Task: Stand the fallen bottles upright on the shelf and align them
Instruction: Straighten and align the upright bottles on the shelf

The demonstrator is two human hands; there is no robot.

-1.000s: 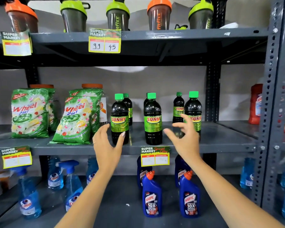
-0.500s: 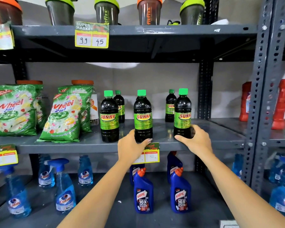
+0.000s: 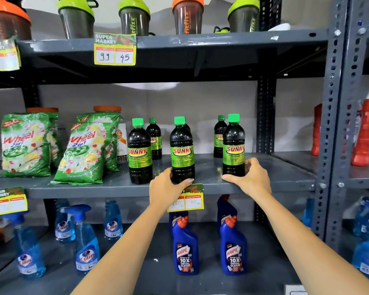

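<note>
On the grey metal middle shelf [image 3: 115, 188], three dark plastic bottles with green caps and green-and-yellow "SUNNY" labels stand upright in a near row along the front edge. The left hand [image 3: 168, 189] wraps around the base of the middle front bottle [image 3: 181, 150], thumb across its near side and fingers curled behind on the left. The right hand [image 3: 250, 177] clasps the base of the right front bottle [image 3: 233, 145], thumb lying along the shelf lip in front and fingers closed around its right side. The left front bottle [image 3: 139, 152] stands free, just beside the green "Wheel" detergent pouches [image 3: 87, 150] that lean on the shelf to its left. Farther back, two more of the same bottles stand upright: one [image 3: 154, 138] behind the left front bottle, another [image 3: 219, 135] behind the right one. A yellow price tag [image 3: 190, 199] hangs from the shelf edge below the left hand, partly covered by the wrist. On the lower shelf, blue "Harpic" cleaner bottles [image 3: 185, 248] with red caps stand beneath, and pale blue spray bottles [image 3: 85, 241] stand to the left.
</note>
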